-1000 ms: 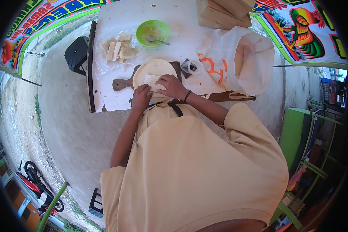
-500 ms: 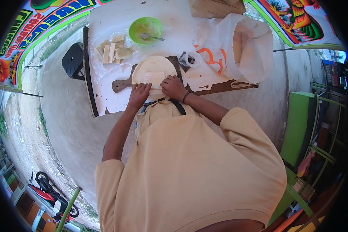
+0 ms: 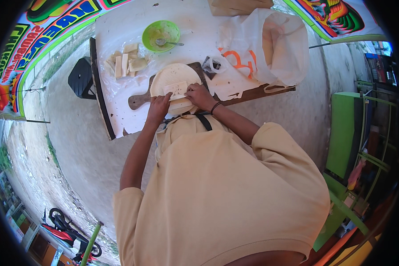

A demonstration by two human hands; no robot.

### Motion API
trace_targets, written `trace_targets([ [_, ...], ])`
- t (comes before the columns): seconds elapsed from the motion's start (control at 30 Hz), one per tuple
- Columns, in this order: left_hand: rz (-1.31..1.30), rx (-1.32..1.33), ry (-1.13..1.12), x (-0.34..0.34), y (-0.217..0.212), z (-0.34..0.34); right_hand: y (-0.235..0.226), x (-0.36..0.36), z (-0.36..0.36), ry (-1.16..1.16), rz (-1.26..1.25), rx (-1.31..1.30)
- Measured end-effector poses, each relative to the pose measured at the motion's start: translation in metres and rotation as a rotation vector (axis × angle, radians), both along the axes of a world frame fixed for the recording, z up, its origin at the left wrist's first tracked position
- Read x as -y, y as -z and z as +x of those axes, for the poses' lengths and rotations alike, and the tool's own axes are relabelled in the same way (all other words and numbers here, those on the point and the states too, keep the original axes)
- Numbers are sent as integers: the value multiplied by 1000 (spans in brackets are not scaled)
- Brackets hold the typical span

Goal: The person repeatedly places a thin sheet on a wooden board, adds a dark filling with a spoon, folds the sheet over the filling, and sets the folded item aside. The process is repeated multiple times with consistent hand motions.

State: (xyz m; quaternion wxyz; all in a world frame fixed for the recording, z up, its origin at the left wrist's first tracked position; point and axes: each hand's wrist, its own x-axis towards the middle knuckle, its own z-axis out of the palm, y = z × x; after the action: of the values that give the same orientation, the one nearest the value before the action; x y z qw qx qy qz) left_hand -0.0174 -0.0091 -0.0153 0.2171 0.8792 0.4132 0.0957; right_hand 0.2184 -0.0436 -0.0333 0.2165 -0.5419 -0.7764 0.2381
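A stack of thin round pale wrappers (image 3: pixel 173 73) lies on a dark wooden paddle board (image 3: pixel 139 101) at the table's near edge. On the top wrapper sits a pale rectangular piece (image 3: pixel 176 88). My left hand (image 3: pixel 159 108) pinches the left end of the wrapper's near edge, which is lifted and folded against that piece. Opposite it, my right hand (image 3: pixel 200 96) has its fingers closed on the right end of the same fold. Both fingertips partly hide the folded edge.
Left of the board, several pale strips and flat pieces (image 3: pixel 127 64) lie on clear plastic. Beyond it stands a green bowl (image 3: pixel 150 32) with a spoon (image 3: pixel 161 41). A white plastic bag (image 3: pixel 248 40) and a brown package (image 3: pixel 239 6) occupy the right side.
The view has shifted slightly. My right hand has moved a little up along the fold, and the wrapper's near edge sits closer against the rectangular piece.
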Motion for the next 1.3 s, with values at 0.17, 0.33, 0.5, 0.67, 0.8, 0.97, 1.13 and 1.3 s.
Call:
trace_targets([
  [0.17,74,8,60,5,-5,-6,-16,11,-5,-37,73,205],
  [0.33,44,56,42,17,-11,-8,-26,25,-10,7,156,235],
  [0.5,135,32,5,19,-9,-5,-17,29,-14,44,295,241],
  [0.67,111,8,-6,17,-3,-3,-13,32,-19,77,298,329],
  [0.8,62,-11,-21,18,-5,0,-25,29,-26,100,203,300],
  [0.97,-86,284,-320,-6,-5,14,-35,8,-40,395,-56,112],
  [1.13,-300,206,-279,-44,-3,11,-26,-26,-31,433,-278,142],
  [1.3,-276,50,-187,-53,-5,13,-19,-42,-23,432,-275,85],
])
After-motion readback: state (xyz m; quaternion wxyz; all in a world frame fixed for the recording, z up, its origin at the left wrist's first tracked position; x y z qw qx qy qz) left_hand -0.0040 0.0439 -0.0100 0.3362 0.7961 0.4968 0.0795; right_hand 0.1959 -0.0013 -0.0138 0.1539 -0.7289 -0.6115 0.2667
